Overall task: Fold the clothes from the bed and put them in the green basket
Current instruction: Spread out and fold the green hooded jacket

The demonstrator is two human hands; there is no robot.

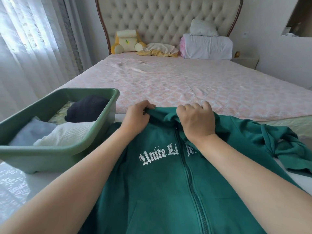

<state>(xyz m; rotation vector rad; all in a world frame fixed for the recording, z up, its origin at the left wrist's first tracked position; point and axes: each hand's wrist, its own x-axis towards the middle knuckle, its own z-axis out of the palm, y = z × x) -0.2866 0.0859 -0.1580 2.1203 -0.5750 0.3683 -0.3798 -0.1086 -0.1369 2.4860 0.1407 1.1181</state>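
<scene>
1. A green zip-up hoodie is being spread front-up across the near end of the bed. Its zip is closed, and the white gothic lettering on its chest is being partly covered by the right forearm.
2. The garment's neck edge is being gripped on both sides of the zip. Fabric is being pinched between the curled fingers and thumb of the left hand, while a fold of the collar is being clutched under the bent fingers of the right hand.
3. One sleeve is being left bunched and twisted out to the right.
4. The green basket is being kept just beside the hoodie on the left, on the same white surface. A folded white knit, a grey-blue piece, a dark navy item and a floral cloth are being held inside it.
5. Beyond the hands, the pink quilted bedspread is being shown flat, with slight creases.
6. At the far end, a yellow-and-cream cushion, a crumpled cloth and a roll of white bedding topped by a white pillow are being propped against the tufted headboard.
7. Sheer curtains at far left are being lit by daylight.
</scene>
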